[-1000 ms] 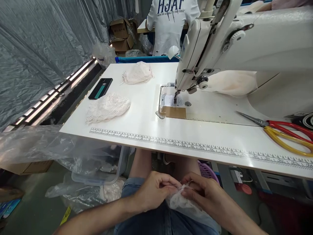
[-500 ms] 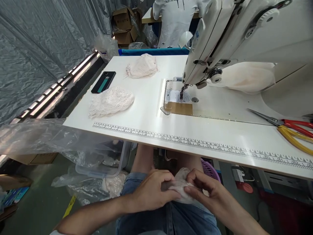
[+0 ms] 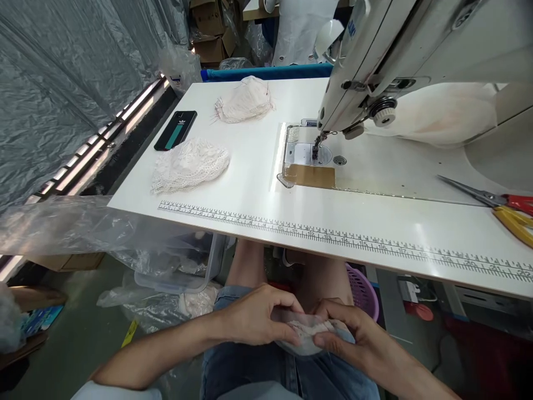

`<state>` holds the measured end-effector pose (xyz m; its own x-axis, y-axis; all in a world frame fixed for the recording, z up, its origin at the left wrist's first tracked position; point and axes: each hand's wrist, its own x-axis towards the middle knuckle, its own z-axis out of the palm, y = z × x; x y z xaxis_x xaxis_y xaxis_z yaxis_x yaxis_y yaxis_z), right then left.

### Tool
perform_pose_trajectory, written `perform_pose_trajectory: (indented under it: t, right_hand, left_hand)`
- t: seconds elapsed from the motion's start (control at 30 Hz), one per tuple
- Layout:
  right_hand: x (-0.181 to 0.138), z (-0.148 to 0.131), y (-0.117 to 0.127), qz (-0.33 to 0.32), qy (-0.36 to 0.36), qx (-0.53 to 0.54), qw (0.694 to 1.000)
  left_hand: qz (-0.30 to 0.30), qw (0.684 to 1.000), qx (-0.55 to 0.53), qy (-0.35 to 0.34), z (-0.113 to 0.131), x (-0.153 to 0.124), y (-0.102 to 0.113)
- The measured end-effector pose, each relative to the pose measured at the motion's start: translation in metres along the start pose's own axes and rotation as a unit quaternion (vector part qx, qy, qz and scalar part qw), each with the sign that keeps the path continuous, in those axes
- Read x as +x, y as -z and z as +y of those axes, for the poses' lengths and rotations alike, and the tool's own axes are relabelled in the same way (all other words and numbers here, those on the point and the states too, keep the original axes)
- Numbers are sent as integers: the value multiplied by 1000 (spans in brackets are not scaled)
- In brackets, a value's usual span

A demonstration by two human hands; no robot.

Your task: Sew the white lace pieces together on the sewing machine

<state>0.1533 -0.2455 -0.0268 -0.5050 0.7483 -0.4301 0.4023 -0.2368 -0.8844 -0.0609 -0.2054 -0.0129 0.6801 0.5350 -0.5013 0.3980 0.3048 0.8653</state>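
Note:
A small piece of thin, sheer white fabric (image 3: 307,336) is stretched between my hands, over my lap and below the table's front edge. My left hand (image 3: 266,318) pinches its left side between thumb and fingers. On the other side, my right hand (image 3: 343,330) grips it with the thumb on top. Part of the fabric is hidden behind my fingers. On the table lie a white lace piece (image 3: 190,166) and, farther back, a pale pink gathered fabric piece (image 3: 245,101).
A sewing machine (image 3: 353,94) stands on the white table (image 3: 250,191), which has a printed ruler along its front. A phone (image 3: 175,130) lies at left, scissors (image 3: 497,201) at right. Below are a plastic bin (image 3: 214,261) and a purple basket (image 3: 363,291). A person (image 3: 306,30) sits beyond.
My hands have drawn the fabric flatter and turned it, the right hand shifting slightly. The view has tilted a little downward, so the table appears higher.

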Motion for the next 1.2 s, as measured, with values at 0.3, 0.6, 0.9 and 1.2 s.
perform_pose_trajectory:
  t: [0.3,0.6,0.9,1.2]
  right_hand:
    - [4,7,0,-16,-24,55,998]
    - [6,5,-1,-12,-30,71,997]
    - [6,9,-1,-21,-43,57,997]
    - [11,8,-4,-32,-12,51,998]
  left_hand:
    - [5,997,65,-31,-2,4,4]
    - [-23,999,12,-21,-11,1,8]
    - [-28,998,-48,8,-13,3,8]
    - [-32,997,-41,64,-9,-4,13]
